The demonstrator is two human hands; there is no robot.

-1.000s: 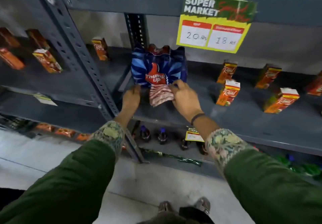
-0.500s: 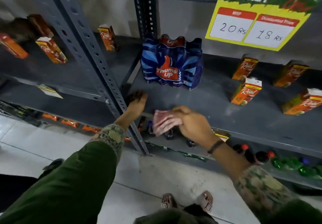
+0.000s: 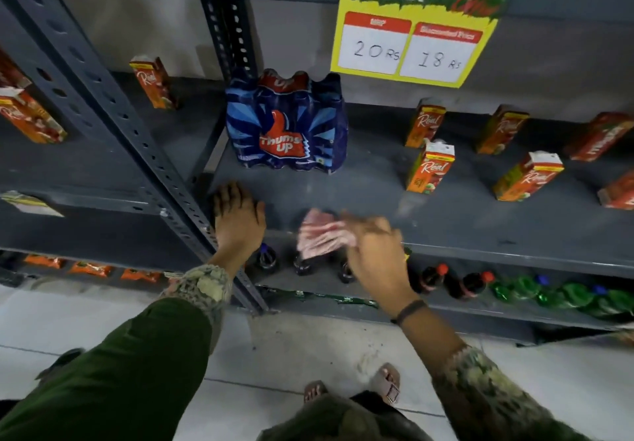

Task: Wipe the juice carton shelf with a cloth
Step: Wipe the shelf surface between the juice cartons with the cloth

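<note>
Pink striped cloth [image 3: 322,234] sits bunched in our right hand [image 3: 372,245], clenched at the shelf's [image 3: 480,221] front edge; our left hand [image 3: 238,215] lies flat and unclenched at its front-left corner. One soda pack [image 3: 286,124] and six juice cartons [image 3: 430,167] stand behind.

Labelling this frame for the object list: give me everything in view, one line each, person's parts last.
shelf: 1, grey metal, mid-frame.
soda multipack: 1, blue with red logo, upright at left rear of shelf.
juice cartons: at least 7 on this shelf to the right, orange-red, upright; more in the left bay.
price sign: 1, green and yellow, hanging from the shelf above.
cloth: 1, pink-and-white striped, at the shelf's front edge.
bottles: several, dark with red or blue caps plus green ones, lower shelf.
sandalled feet: 2, on the pale floor.
left hand: flat on the shelf's front left corner.
right hand: blurred, holding the cloth.
</note>
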